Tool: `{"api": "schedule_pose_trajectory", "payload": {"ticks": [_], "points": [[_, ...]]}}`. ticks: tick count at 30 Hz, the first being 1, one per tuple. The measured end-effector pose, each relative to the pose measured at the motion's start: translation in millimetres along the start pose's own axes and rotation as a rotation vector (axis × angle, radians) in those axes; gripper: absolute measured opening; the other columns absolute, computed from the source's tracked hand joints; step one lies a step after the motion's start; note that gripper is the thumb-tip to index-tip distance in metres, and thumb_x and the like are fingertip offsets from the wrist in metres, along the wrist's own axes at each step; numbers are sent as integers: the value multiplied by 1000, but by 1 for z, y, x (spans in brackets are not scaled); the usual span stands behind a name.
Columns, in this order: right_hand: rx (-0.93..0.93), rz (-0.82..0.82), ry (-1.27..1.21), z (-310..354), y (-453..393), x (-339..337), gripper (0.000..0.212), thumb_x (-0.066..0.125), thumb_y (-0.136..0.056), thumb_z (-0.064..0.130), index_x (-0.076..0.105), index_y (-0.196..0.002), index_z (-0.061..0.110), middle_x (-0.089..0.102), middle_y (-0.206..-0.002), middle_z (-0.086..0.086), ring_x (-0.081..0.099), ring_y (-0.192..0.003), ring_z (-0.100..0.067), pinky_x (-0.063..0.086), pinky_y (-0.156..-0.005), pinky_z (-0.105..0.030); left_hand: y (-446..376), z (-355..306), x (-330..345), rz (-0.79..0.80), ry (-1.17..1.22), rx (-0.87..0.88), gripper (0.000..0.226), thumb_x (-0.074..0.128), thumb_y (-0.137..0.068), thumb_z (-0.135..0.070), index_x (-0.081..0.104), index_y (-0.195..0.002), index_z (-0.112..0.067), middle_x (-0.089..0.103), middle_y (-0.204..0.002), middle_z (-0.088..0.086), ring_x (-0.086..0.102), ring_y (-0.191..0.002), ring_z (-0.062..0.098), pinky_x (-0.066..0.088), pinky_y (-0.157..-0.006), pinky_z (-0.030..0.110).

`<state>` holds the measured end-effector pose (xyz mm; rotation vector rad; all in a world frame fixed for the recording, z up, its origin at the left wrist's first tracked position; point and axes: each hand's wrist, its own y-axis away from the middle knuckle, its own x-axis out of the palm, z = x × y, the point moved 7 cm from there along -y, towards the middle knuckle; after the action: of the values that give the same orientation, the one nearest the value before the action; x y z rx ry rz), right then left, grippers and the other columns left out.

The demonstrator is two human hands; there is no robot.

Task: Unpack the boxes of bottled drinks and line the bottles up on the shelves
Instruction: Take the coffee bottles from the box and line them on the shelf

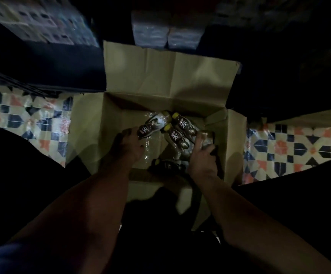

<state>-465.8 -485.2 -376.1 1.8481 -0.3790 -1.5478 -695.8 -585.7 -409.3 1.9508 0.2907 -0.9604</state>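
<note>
An open cardboard box (160,80) stands on the floor between my knees, flaps spread. Several small dark bottles with yellow caps lie loose inside it. My left hand (128,146) reaches into the box and grips one bottle (152,124) by its base, cap pointing away. My right hand (202,157) is closed around another bottle (205,138) near the box's right wall. Two more bottles (180,133) lie side by side between my hands. A further dark bottle (166,165) rests at the near edge, partly in shadow.
Patterned floor tiles (22,119) show left and right of the box. Shrink-wrapped packs (166,34) stand behind the box, and more stacked goods (47,22) sit at the upper left. The scene is dim; the upper right is dark.
</note>
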Motion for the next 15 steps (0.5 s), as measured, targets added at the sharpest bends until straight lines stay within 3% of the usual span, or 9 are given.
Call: {"api": "schedule_pose_trajectory", "payload": {"ticks": [4,8,12,14,15], "points": [[-13,-45,124,1,-7,2,110,65,-94,23,-27,-154,21,19,-148,-40,65,-102,-36,55,-83,-38,-21,1,20,2,-17,16,78,76,-83,-22,39,-153,-23,48,-152,8,48,-135,35,42,-111,45],[-29,-80,130,-1,-11,3,116,70,-91,30,-27,-155,23,19,-149,-37,67,-93,-28,52,-69,-31,-35,-5,22,-106,-44,27,57,76,-86,-32,51,-136,-19,57,-137,12,53,-126,35,47,-104,48],[-45,-127,178,3,-15,6,116,72,-89,39,-22,-156,29,23,-144,-31,62,-97,-28,48,-66,-31,-39,-1,23,-117,-11,20,53,77,-87,-38,52,-127,-13,59,-130,15,56,-120,37,48,-99,50],[-98,-141,218,8,-16,7,115,71,-90,40,-23,-154,33,23,-144,-30,60,-107,-34,50,-72,-35,-37,5,25,-118,39,25,58,77,-86,-42,52,-128,-11,58,-130,16,55,-120,37,47,-100,50],[-143,-132,228,14,-17,8,114,70,-91,38,-24,-154,36,22,-146,-30,56,-116,-41,52,-83,-40,-34,9,24,-124,80,22,59,78,-85,-45,53,-126,-11,58,-128,17,55,-119,37,47,-99,49]]}}
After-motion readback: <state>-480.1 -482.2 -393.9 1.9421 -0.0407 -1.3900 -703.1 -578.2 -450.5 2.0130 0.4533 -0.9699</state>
